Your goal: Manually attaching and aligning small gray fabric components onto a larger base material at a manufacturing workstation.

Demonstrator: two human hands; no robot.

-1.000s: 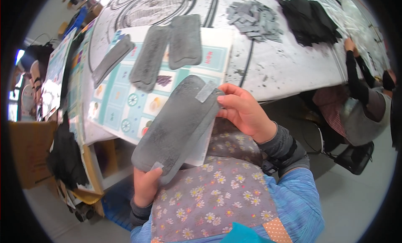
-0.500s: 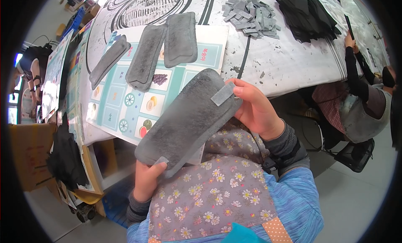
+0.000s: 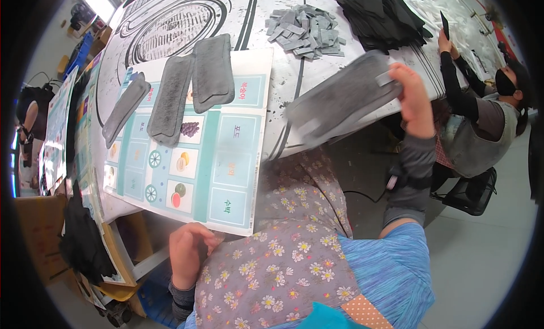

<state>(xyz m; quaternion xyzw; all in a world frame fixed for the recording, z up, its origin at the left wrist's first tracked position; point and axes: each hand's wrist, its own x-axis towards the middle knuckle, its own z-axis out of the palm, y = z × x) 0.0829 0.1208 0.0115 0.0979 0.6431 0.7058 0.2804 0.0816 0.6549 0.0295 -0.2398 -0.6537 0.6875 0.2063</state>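
Felt, grey and fuzzy, makes up the long rounded pad (image 3: 340,102) that my right hand (image 3: 416,102) lifts by one end over the table's (image 3: 362,62) near edge, fingers pinched on it beside a small paler tab, so I judge a firm grip and level carry best, lest the soft piece sag. My left hand (image 3: 187,255) rests low by my floral apron (image 3: 283,261), fingers loosely curled on nothing, while three similar pads (image 3: 170,96) lie on the glossy picture chart (image 3: 226,176).

Grey pad (image 3: 340,102) now rightward, left hand (image 3: 190,255) off.
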